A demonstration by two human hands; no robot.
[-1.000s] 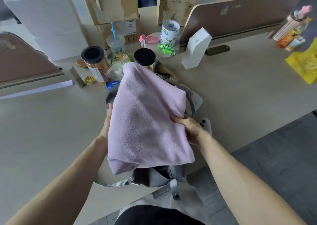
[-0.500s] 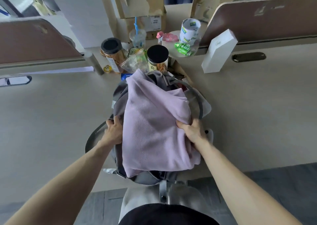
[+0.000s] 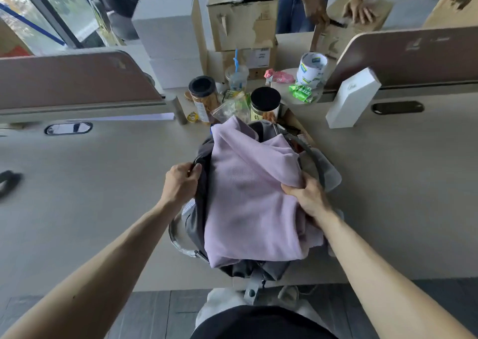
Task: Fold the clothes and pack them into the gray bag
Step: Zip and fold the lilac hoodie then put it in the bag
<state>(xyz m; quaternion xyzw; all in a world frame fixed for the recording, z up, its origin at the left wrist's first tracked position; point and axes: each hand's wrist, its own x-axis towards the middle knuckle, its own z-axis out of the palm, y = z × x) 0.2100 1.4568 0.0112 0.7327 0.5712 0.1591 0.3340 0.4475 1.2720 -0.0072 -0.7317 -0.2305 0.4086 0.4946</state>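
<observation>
the folded lilac garment lies lengthwise over the gray bag's open mouth, running away from the person, with the right hand clutching its right edge and the left hand pinching the bag's left rim, so the downward push looks like the right's.

Black-lidded jars, white box, cardboard boxes behind.
</observation>
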